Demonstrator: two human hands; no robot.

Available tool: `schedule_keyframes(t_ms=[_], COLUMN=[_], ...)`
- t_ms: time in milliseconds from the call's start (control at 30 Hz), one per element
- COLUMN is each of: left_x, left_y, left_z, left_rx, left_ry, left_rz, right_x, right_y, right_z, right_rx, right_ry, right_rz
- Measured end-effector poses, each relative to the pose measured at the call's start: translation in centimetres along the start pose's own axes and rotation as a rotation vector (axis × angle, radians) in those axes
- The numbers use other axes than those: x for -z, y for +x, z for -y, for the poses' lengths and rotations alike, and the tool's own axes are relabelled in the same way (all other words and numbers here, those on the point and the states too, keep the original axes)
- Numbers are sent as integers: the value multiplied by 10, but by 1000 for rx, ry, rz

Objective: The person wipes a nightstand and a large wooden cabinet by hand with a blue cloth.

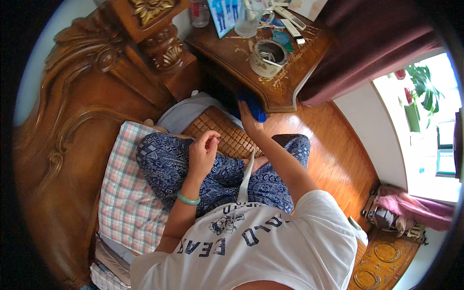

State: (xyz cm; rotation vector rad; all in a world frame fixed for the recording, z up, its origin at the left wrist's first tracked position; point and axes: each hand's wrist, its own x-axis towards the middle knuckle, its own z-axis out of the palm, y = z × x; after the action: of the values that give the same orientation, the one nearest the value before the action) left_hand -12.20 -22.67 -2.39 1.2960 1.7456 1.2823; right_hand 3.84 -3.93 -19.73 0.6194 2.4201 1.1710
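Observation:
My right hand (251, 119) reaches to a blue object (256, 108) just under the front edge of the wooden bedside table (232, 59); its fingers lie against it, and whether they grip it cannot be told. My left hand (203, 152), with a green bangle on the wrist, is raised over my patterned trousers (163, 152), its fingers curled and nothing visible in them. Between my hands and beyond lies a mat of brown tiles (221, 127) on grey-blue cloth (181, 112).
The table bears a round ashtray (266, 67) with cigarette ends, a glass mug (248, 21), a bottle (199, 14), a white stick-like device (293, 32) and scattered shreds. A carved headboard (72, 145) and checked pillow (127, 195) stand at left, a dark red curtain (362, 47) at right.

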Motion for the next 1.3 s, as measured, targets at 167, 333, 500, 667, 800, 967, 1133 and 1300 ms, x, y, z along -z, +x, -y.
schedule_keyframes(t_ms=[167, 333, 500, 667, 800, 967, 1133, 1300], left_x=[-13, -17, -19, -29, -58, -127, -177, -197], left_y=[4, 9, 7, 6, 20, 63, 90, 91], left_z=[-1, 3, 1, -3, -4, 56, 53, 54], left_rx=[-95, -119, -107, -91, 43, 60, 206, 268], left_ry=[111, 248, 309, 336, 207, 79, 180, 131], left_rz=[28, 45, 74, 116, 259, 411, 338, 333], right_x=[1, -1, -40, -90, -96, -100, -93, -77], right_y=[-85, -119, -129, -143, -145, -138, -126, -98], right_z=[-2, -21, -32, -59, -52, -37, -48, -16], right_rx=[-418, -446, -303, -130, -218, -438, -734, -992], right_ry=[789, 936, 978, 1060, 1153, 1357, 1583, 1514], right_rz=[-83, -60, -219, -282, -354, -412, -542, -560])
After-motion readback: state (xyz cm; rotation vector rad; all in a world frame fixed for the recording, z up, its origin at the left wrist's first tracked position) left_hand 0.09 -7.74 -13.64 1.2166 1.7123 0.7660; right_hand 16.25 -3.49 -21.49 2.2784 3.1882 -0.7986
